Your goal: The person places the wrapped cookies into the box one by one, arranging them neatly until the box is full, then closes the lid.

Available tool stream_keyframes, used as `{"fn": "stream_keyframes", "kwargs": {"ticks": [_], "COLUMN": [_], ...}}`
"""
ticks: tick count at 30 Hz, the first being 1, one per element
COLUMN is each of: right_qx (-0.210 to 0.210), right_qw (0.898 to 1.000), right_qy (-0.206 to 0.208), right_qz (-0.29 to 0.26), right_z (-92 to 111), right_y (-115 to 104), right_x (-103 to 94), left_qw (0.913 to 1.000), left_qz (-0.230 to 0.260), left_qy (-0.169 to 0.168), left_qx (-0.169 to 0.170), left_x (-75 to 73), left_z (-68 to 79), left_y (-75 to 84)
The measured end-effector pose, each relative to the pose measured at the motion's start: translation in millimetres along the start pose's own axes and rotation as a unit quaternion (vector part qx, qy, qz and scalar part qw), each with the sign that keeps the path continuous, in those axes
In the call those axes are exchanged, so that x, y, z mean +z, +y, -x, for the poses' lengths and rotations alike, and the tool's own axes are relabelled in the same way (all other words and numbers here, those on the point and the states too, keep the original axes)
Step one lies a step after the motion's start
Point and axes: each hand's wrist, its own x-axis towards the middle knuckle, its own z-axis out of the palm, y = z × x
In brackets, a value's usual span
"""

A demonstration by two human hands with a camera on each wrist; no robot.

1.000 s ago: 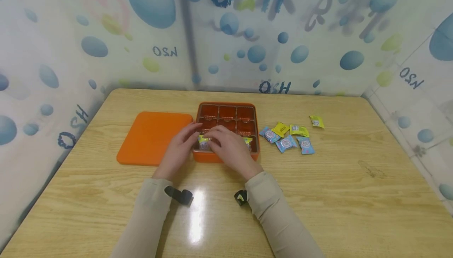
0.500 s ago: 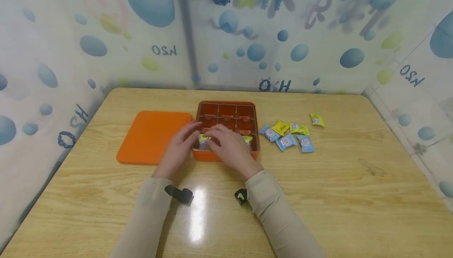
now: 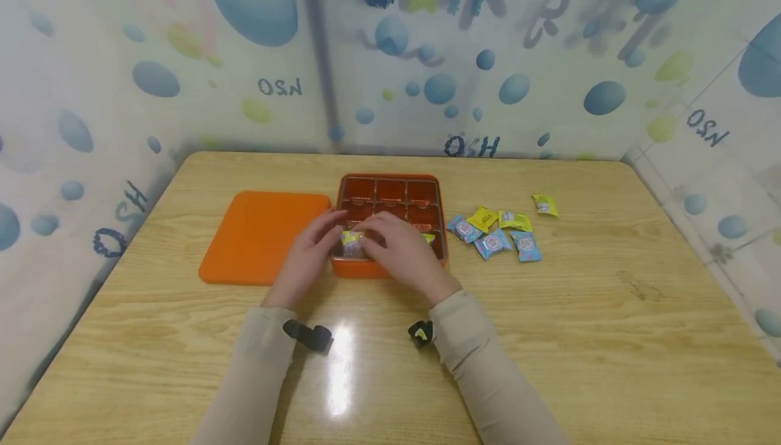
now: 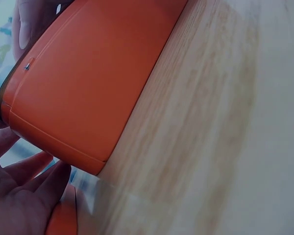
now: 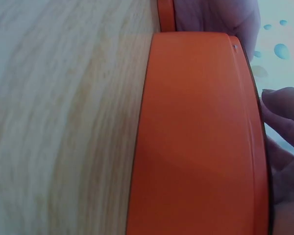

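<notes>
The orange box (image 3: 366,268) has a clear divided insert. A wrapped candy (image 3: 351,244) with yellow and pale colouring lies in its front left compartment. Another yellow-wrapped candy (image 3: 430,238) shows at the front right, partly behind my right hand. My left hand (image 3: 308,248) rests against the box's left side, loosely extended fingers at the rim. My right hand (image 3: 399,248) reaches over the front row, bent fingers and thumb close beside the left candy. Its spread fingers (image 5: 284,105) show past the rim in the right wrist view. The front middle compartment is hidden.
An orange lid (image 3: 262,238) lies flat left of the box. Right of it are blue-wrapped candies (image 3: 491,244) and yellow-wrapped candies (image 3: 514,220), with one yellow candy (image 3: 545,205) farther off. A patterned wall stands behind the wooden table (image 3: 579,336).
My right hand has shifted slightly right, uncovering more of the front left candy and covering more of the right one. My left hand keeps its place at the box.
</notes>
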Motion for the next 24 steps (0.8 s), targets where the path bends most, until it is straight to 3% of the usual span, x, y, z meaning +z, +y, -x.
{"fn": "stream_keyframes", "kwargs": {"ticks": [8,15,19,24], "right_qx": [0.02,0.041,0.068,0.115], "right_qw": [0.999,0.997,0.992,0.983], "right_qy": [-0.008,0.01,0.027,0.058], "right_qz": [-0.025,-0.065,-0.105,-0.129], "right_z": [3,8,13,20], "right_y": [7,21,35,53], "right_x": [-17.9,-41.5,-53.6,-66.6], "left_qw": [0.9999,1.0,0.9999,1.0], "left_qz": [-0.011,0.008,0.012,0.007], "left_qy": [0.006,0.001,0.002,0.003], "left_qx": [0.001,-0.005,-0.004,0.001], "left_x": [1.1,1.3,2.5,3.5], "left_z": [-8.5,-2.4,3.5,5.3], "left_y": [-18.8,-3.9,7.7,10.3]}}
